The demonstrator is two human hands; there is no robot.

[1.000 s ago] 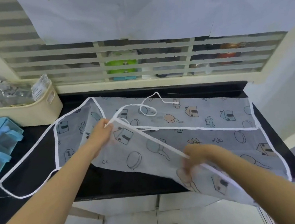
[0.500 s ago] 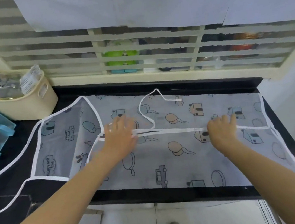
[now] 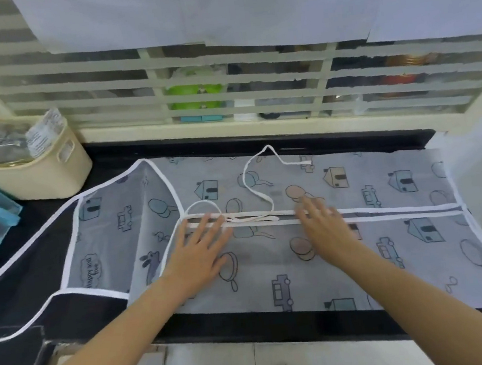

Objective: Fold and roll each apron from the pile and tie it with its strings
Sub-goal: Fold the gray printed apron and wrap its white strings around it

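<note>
— Both hands lie flat with fingers straight, left hand [image 3: 195,256] and right hand [image 3: 324,228], pressing the apron [image 3: 362,252] spread on the counter [image 3: 21,297].

— How does it handle?

— Thin, limp, probably slippery; it looks best taken at the white hem near the strings [image 3: 251,178].

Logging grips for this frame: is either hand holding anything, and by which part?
Nothing is held. Both the left hand and right hand lie flat on the apron.
</note>
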